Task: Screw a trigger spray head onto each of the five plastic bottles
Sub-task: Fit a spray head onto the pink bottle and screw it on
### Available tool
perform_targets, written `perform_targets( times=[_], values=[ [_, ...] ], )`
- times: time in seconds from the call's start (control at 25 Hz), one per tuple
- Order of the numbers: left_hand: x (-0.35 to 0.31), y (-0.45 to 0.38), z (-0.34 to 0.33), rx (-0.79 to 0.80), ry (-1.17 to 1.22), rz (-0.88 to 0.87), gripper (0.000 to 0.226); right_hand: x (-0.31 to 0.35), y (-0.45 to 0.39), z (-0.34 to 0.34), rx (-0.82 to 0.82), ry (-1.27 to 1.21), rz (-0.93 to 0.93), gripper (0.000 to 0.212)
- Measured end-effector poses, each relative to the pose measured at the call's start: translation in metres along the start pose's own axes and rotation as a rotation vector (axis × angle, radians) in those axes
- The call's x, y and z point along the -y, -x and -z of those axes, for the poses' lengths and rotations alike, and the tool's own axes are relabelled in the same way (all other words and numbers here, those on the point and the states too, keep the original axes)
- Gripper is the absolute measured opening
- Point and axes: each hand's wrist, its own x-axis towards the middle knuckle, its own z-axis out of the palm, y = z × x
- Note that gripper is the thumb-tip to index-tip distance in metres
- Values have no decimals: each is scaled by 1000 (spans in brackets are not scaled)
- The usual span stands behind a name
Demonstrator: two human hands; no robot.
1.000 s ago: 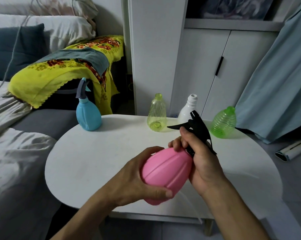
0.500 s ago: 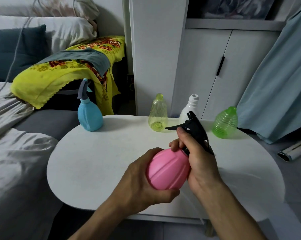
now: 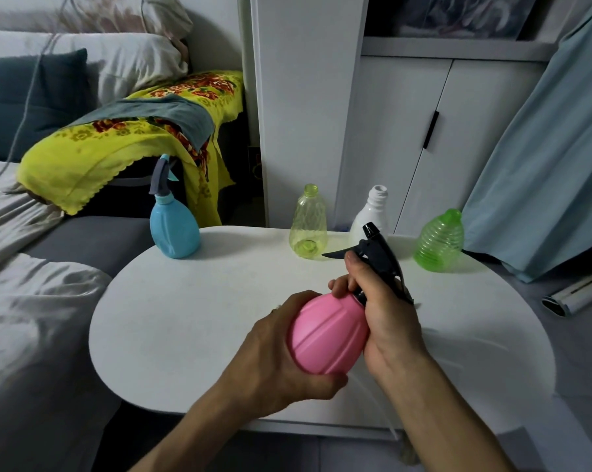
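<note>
- The round white table (image 3: 192,321) is matte; over its near edge both hands hold the work.
- The ribbed, bulbous pink bottle (image 3: 325,335) sits clamped in the left hand (image 3: 281,366); keep it steady.
- The right hand (image 3: 383,315) is closed around the black trigger head (image 3: 379,257) at the neck; turn squarely to avoid cross-threading.

Left hand (image 3: 281,356), right hand (image 3: 383,311) both clenched
</note>
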Motion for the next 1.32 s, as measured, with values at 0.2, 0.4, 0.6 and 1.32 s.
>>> perform_targets(
  times=[0.2,0.4,0.6,1.32],
  values=[
    [3,0,-2,-72,-99,-63,91,-3,1,-5,-99,34,34,33],
    [5,-7,-15,-257,-451,-165,96,-14,2,-24,-229,71,-114,42],
    [17,-30,9,-387,-280,-21,85,-13,10,-29,192,398,-57,61],
    [171,-165,95,-447,54,311,98,-63,1,-18,545,1702,514,30]
  ],
)
